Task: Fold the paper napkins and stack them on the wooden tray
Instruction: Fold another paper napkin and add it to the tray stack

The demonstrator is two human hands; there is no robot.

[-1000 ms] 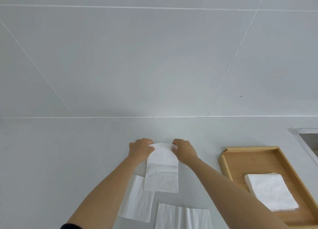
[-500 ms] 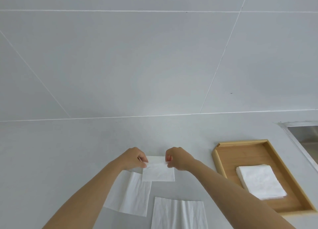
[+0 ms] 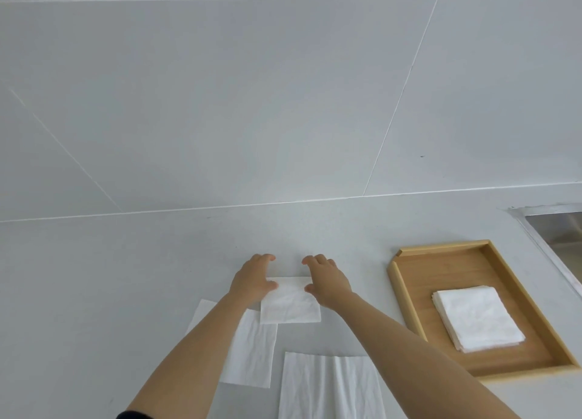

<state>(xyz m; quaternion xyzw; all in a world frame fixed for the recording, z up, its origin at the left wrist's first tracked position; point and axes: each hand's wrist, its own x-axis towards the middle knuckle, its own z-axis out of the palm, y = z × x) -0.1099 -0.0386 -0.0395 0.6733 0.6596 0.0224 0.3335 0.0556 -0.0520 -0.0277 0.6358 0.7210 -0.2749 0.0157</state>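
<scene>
Between the two bare hands, a small folded white paper napkin lies flat on the pale grey countertop. The left hand rests palm down on the napkin's left edge, fingers spread and extended, thumb touching the paper. The right hand rests palm down on the napkin's right edge in the same way, fingers loose and stretched forward. Neither hand pinches or grips the paper; both press or hover flat against it.

Under the left forearm, a larger unfolded white paper napkin lies on the counter, its upper corner tucked beneath the folded one. Nearer the body, between the two forearms, a second unfolded white napkin with lengthwise creases runs off the bottom of the view.

Well to the right of the right hand sits a rectangular light wooden tray with raised sides. A neat stack of folded white napkins lies inside it, toward its near half. Beyond the tray, at the far right edge, part of a metal-rimmed sink shows. Pale grey wall tiles fill the upper view.
</scene>
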